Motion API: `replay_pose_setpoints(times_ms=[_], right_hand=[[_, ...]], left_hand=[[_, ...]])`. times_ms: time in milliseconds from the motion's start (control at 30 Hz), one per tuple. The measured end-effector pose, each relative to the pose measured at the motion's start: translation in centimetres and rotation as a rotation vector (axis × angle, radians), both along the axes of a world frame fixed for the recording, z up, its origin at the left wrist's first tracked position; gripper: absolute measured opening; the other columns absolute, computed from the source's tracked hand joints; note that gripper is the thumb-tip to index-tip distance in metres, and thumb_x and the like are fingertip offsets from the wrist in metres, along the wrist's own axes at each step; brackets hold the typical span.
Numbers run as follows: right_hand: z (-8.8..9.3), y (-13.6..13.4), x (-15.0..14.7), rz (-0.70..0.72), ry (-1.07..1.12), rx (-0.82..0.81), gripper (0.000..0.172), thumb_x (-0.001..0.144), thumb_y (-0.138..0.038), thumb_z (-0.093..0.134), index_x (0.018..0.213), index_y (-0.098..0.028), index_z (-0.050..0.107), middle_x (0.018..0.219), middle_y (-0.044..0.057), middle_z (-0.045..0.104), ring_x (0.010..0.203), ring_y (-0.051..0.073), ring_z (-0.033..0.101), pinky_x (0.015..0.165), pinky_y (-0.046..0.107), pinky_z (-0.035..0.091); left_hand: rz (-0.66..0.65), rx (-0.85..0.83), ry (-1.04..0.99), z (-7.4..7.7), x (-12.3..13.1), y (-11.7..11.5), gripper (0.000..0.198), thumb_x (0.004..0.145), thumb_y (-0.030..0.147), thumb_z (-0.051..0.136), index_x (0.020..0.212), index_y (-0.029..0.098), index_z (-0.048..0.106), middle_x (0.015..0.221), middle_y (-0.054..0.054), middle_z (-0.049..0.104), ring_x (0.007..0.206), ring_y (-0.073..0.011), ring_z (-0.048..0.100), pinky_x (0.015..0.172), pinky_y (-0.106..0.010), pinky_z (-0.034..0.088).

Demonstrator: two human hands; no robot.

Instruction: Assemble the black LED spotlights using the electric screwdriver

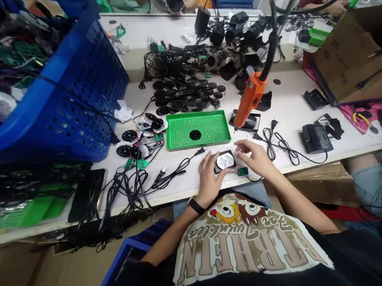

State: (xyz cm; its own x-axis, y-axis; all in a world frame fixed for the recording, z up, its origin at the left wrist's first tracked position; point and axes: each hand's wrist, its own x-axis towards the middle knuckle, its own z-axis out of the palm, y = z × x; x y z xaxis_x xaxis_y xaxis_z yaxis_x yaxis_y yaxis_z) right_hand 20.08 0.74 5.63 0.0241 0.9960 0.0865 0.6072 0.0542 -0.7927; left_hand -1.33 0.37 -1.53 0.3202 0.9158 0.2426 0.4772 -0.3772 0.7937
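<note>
Black housing [224, 161] with a shiny disc sits near the table [290, 103] edge, just below the tray [197, 129]. Left hand [209, 180] lays loose fingers against its side; right hand [255, 156] hovers half-open, empty. Looks like light, stiff plastic, so I'd pinch the edges, not the disc.

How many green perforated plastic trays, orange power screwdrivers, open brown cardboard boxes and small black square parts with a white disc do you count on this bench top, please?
Green perforated plastic tray: 1
Orange power screwdriver: 1
Open brown cardboard box: 1
Small black square part with a white disc: 1, beside the left hand
Total: 4
</note>
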Motion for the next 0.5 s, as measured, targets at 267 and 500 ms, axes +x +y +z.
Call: replay_pose_setpoints(times_ms=[267, 500], right_hand=[[-0.9, -1.9, -1.8, 0.006, 0.073, -0.109, 0.021, 0.095, -0.028, 0.062, 0.11, -0.018, 0.073, 0.095, 0.008, 0.078, 0.082, 0.02, 0.071, 0.081, 0.036, 0.058], [0.2, -2.2, -2.5, 0.071, 0.224, -0.176, 0.024, 0.095, -0.025, 0.057, 0.112, -0.019, 0.074, 0.095, 0.006, 0.08, 0.08, 0.018, 0.072, 0.077, 0.032, 0.057]], left_hand=[[-0.199, -0.032, 0.031, 1.5, -1.2, 1.6, 0.054, 0.099, 0.024, 0.066, 0.152, 0.028, 0.052, 0.151, -0.013, 0.063, 0.156, -0.0321, 0.041, 0.127, -0.064, 0.029], [-0.149, 0.049, -0.342, 4.0, -0.6, 1.4, 0.06, 0.086, 0.037, 0.085, 0.138, 0.024, 0.058, 0.128, -0.014, 0.074, 0.123, -0.0268, 0.071, 0.108, -0.05, 0.058]])
